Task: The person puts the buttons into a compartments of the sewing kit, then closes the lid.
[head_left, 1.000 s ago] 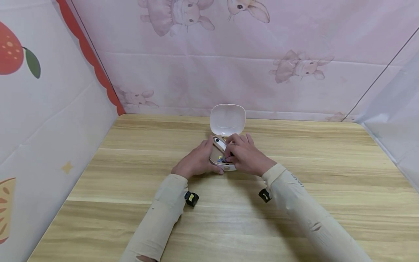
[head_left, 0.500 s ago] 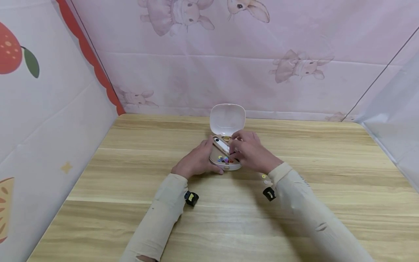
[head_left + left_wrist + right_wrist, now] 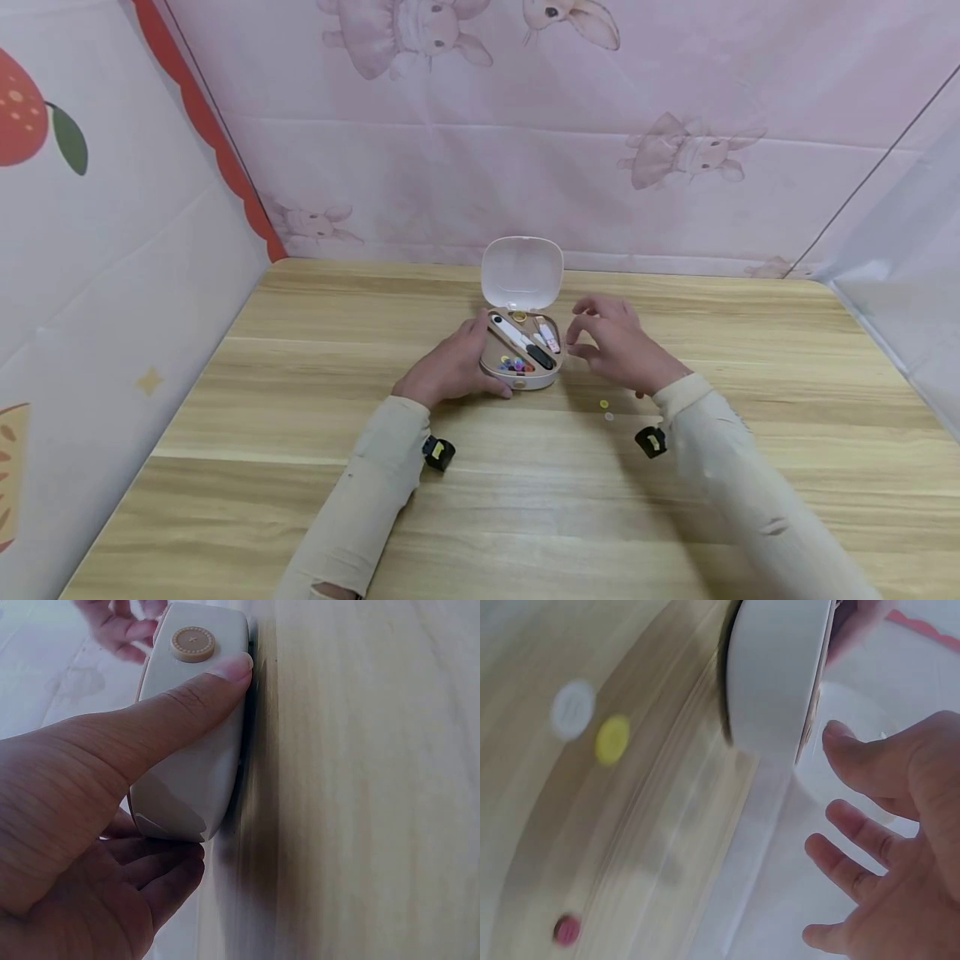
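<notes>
Table [image 3: 510, 500]: one. On its far half I have one case [image 3: 536, 382], standing flat with its lid [image 3: 522, 272] raised at the back.

Hands: two. The left hand [image 3: 450, 367] grips the case's left side, thumb along the front wall. The right hand [image 3: 618, 346] is just beside the right rim, fingers spread, grasping nothing that I can see.

Procedure, judging the step as handling the small contents: I would brace the case with the left hand, lift each piece by fingertip pinch, and keep the right sleeve off loose pieces.

Contents: one slender white-and-black tool [image 3: 537, 356], diagonal in the middle slot; pink-and-white pieces [image 3: 548, 334] in the right compartment, number unclear; one gold ring-shaped item [image 3: 519, 317] at the back. Loose buttons near the right wrist: three; one white [image 3: 573, 709], one yellow [image 3: 613, 739], one red [image 3: 567, 930]. Heaped buttons [image 3: 516, 364] at front left: several, not countable.
</notes>
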`<action>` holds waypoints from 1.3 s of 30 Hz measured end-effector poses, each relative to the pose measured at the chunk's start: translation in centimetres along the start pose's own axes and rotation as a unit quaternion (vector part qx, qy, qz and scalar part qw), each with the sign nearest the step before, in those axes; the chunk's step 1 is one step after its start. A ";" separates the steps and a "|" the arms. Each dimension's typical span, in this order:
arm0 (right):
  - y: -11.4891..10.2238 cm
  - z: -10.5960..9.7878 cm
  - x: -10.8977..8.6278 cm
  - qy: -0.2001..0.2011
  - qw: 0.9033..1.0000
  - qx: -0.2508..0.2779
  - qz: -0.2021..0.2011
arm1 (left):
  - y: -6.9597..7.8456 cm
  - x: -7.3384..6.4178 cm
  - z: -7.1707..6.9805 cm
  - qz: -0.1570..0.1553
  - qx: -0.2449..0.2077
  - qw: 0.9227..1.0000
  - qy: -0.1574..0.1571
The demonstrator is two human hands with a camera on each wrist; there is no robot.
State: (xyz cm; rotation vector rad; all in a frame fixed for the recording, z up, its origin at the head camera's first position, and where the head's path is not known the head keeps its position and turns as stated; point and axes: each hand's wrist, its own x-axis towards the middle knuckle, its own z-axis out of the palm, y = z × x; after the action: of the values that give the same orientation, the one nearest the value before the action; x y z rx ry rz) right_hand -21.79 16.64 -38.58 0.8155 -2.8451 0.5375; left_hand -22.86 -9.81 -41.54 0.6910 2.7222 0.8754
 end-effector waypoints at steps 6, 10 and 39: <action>1.6 -0.5 -1.2 -0.018 1.000 0.003 0.024 | 0.0 0.0 0.0 -0.001 -0.001 1.000 -0.001; 2.3 -0.7 -1.8 -0.033 0.999 0.002 0.042 | 0.1 0.0 0.0 -0.006 -0.004 1.000 -0.003; 4.6 -1.8 -4.6 -0.131 0.986 -0.017 0.097 | 0.1 -0.1 0.0 -0.018 0.004 1.000 -0.006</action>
State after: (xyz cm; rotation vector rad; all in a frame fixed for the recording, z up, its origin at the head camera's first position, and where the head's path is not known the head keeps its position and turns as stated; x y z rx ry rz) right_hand -20.27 23.18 -39.37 0.6496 -3.1897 0.4296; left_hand -22.75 -9.76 -41.42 0.6456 2.7200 0.8517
